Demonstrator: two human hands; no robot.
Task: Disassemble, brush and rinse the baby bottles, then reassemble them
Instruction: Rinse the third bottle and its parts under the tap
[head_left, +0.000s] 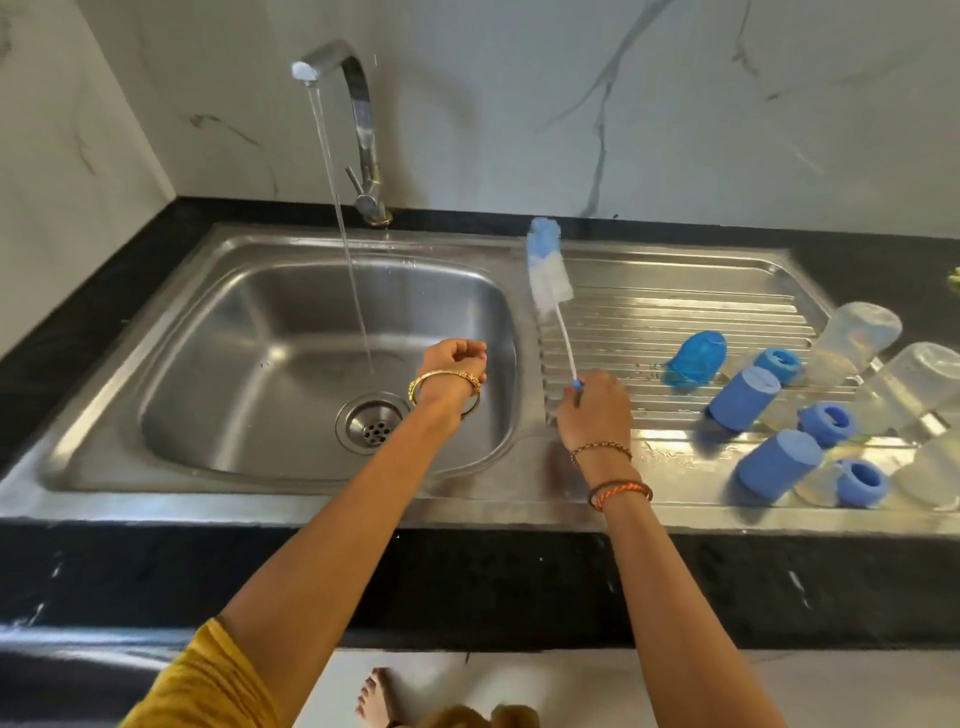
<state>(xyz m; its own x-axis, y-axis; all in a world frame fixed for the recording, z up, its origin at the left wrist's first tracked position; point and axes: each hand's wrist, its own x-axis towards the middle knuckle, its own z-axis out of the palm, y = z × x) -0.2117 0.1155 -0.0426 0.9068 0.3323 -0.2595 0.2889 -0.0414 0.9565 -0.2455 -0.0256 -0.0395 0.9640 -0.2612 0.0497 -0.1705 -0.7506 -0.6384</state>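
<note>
My right hand grips the thin handle of a bottle brush, whose white and blue bristle head points up over the left end of the drainboard. My left hand hovers over the sink basin with its fingers curled and nothing in it. On the drainboard's right lie clear bottle bodies, blue caps, blue collar rings and a blue dome cover, all taken apart.
Water runs from the steel tap in a thin stream down to the drain. A black stone counter frames the sink, with marble wall behind. My feet show on the floor below.
</note>
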